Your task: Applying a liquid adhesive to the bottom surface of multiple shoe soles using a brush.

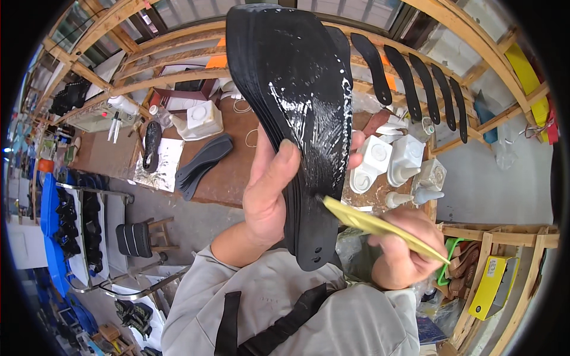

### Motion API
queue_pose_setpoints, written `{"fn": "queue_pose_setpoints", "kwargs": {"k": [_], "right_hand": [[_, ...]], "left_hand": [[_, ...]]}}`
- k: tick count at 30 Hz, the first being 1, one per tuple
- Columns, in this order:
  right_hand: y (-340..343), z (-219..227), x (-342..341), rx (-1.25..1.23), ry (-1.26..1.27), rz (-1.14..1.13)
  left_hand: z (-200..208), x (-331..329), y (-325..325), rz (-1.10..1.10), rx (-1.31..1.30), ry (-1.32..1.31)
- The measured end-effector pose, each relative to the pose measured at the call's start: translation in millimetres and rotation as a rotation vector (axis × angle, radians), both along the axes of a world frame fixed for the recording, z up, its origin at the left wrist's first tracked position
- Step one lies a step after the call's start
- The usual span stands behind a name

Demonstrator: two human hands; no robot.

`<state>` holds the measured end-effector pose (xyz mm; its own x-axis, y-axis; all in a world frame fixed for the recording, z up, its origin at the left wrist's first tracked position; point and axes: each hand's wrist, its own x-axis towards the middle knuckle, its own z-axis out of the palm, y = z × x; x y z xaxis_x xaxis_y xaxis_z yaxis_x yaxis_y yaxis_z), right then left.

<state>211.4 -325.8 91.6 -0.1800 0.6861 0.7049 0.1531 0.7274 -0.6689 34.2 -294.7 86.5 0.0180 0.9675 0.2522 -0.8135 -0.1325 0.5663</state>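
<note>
My left hand [270, 190] grips a thick stack of black shoe soles [285, 59], held up in front of me with the wide end at the top. White, wet-looking streaks, like glue, run across the top sole's middle and along its right edge. Two small holes show in its narrow lower end. Between the fingers of my right hand [409, 252] is a brush with a flat yellow handle [380, 228]. Its dark tip touches the top sole just below the streaks. The bristles are mostly hidden by the angle.
Behind the stack stands a brown workbench [228, 169] bearing another pile of black soles [205, 163] and white plastic bottles [374, 160]. Several single black soles [404, 80] rest on a wooden rack at the upper right. A yellow box [493, 288] sits on the lower right shelf.
</note>
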Motion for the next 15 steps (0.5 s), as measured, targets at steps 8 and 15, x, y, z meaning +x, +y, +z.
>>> {"fn": "queue_pose_setpoints", "kwargs": {"k": [8,15], "right_hand": [[-19.5,-6.9,15.4,0.341,-0.275,0.53],[-8.4,-2.0,19.8,0.411,-0.217,0.192]], "left_hand": [[-1.6,3.1,-2.1,0.077,0.03,-0.139],[-1.1,16.5,-1.7,0.034,0.056,-0.178]]}}
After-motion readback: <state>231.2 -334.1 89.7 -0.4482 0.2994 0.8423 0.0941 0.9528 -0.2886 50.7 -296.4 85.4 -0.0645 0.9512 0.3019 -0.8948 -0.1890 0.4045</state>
